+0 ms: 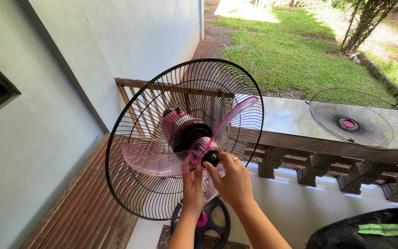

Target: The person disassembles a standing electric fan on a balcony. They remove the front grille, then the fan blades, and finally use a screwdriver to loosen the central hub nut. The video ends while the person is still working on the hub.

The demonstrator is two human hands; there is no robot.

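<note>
Hands meet at the hub of a pedestal fan whose front guard is off. The right hand (233, 182) pinches the small black blade cap (210, 158) at the centre of the translucent pink fan blade (160, 161), fingers narrow around it. The left hand (193, 186), just below the cap, closes on the lower lobe of that blade. Behind the blade stands the black wire rear guard (130, 184), with the pink motor housing (176, 122) showing through it. Below the cap sits the black fan base (213, 221). Well to the right of the blade, the detached front guard (362, 119) lies flat on a tiled ledge (286, 117).
</note>
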